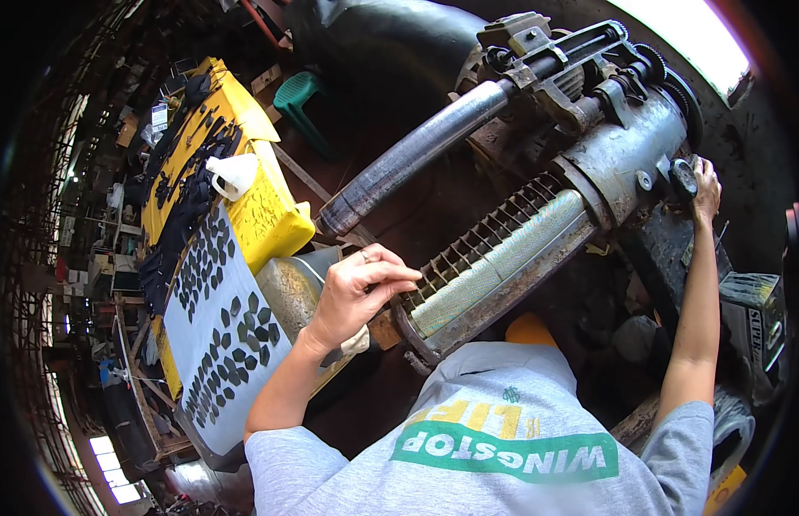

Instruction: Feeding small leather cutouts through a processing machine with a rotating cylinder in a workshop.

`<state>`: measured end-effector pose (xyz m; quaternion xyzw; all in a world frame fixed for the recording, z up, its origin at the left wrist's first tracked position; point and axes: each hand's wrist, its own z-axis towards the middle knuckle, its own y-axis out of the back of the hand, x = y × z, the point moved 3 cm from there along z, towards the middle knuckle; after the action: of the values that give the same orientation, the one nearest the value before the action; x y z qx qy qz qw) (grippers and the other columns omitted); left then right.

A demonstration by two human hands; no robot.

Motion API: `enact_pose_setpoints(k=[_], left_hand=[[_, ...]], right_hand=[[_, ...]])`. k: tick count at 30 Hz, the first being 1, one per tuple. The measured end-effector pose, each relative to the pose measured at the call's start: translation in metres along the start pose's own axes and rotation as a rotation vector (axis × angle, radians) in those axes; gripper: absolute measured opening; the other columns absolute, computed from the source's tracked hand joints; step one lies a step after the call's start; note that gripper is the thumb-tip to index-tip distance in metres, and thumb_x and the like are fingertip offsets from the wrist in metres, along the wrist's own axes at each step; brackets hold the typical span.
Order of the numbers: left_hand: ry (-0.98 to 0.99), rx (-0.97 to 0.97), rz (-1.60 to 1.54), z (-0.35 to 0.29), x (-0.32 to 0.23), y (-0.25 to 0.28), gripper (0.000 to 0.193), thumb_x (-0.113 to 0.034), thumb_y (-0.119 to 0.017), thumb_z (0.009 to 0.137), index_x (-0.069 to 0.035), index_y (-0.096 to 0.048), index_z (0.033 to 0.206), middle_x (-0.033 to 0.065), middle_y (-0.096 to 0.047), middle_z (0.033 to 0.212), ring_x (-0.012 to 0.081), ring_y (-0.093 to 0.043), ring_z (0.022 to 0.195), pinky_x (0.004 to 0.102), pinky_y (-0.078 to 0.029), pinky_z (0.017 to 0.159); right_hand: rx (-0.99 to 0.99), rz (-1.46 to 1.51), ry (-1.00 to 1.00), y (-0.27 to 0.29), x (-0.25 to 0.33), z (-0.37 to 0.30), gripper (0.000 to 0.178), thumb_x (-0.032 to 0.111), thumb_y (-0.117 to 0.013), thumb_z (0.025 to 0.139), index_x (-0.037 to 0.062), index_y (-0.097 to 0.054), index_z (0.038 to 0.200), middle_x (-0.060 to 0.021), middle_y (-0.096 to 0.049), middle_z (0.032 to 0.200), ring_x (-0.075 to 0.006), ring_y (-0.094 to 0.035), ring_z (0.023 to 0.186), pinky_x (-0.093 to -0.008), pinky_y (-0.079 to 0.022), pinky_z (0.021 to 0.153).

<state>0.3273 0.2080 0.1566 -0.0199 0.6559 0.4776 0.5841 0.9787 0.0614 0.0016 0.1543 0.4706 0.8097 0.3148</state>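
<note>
My left hand is at the near end of the machine's slotted metal rack, thumb and fingers pinched together. Whatever lies between the fingertips, if anything, is too small to make out. Beside the rack runs a long, shiny patterned strip in a worn metal bed. Far to the right, my right hand is curled around the edge of a dark round knob on the grey machine housing. Its fingertips are partly hidden.
A polished metal roller juts out beyond the rack, below exposed gears. At left, dark flat pieces cover a pale sheet beside a yellow-covered table with a white jug. A green stool stands behind.
</note>
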Motion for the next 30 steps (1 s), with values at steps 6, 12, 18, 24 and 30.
enact_pose_setpoints(k=[6,12,18,24,30], left_hand=[[-0.137,0.173,0.075,0.008,-0.004,0.006,0.019,-0.001,-0.076,0.074,-0.008,-0.074,0.091,0.0047,-0.064,0.085,0.0164,-0.065,0.074,0.027,-0.054,0.066],[-0.226,0.314,0.143,0.021,-0.005,0.009,0.012,-0.005,-0.073,0.077,-0.007,-0.072,0.089,0.0045,-0.064,0.085,0.0192,-0.064,0.076,0.03,-0.054,0.066],[-0.371,0.385,0.209,0.026,-0.003,0.006,0.014,-0.003,-0.072,0.075,-0.009,-0.072,0.088,0.0038,-0.062,0.084,0.0198,-0.063,0.077,0.0299,-0.053,0.066],[-0.213,0.312,-0.069,0.018,0.017,-0.002,0.014,0.004,-0.073,0.074,-0.006,-0.073,0.085,0.0033,-0.06,0.085,0.0162,-0.061,0.078,0.0273,-0.052,0.068],[0.075,0.29,-0.319,0.016,0.031,-0.006,0.017,0.006,-0.077,0.07,-0.007,-0.074,0.08,0.0021,-0.061,0.084,0.0131,-0.058,0.081,0.0262,-0.046,0.073]], right_hand=[[0.087,0.076,-0.117,0.008,0.013,0.002,0.032,0.018,-0.037,0.099,0.013,-0.058,0.123,-0.0049,-0.058,0.124,-0.0292,-0.059,0.107,-0.0406,-0.045,0.091],[0.069,0.138,-0.166,0.004,0.007,0.003,0.033,0.022,-0.036,0.1,0.0123,-0.058,0.121,-0.0057,-0.06,0.122,-0.0305,-0.058,0.108,-0.0414,-0.044,0.093],[0.017,0.111,-0.059,0.004,0.005,0.002,0.035,0.03,-0.036,0.1,0.0125,-0.059,0.121,-0.0088,-0.062,0.119,-0.0321,-0.058,0.109,-0.0427,-0.044,0.093],[0.035,0.244,-0.222,0.017,0.014,0.0,0.04,0.039,-0.037,0.099,0.0123,-0.061,0.117,-0.014,-0.065,0.113,-0.0356,-0.058,0.107,-0.0456,-0.042,0.094],[0.019,0.227,-0.232,0.018,0.026,0.0,0.04,0.04,-0.039,0.099,0.0127,-0.061,0.117,-0.0154,-0.064,0.114,-0.0368,-0.059,0.107,-0.0461,-0.045,0.091]])
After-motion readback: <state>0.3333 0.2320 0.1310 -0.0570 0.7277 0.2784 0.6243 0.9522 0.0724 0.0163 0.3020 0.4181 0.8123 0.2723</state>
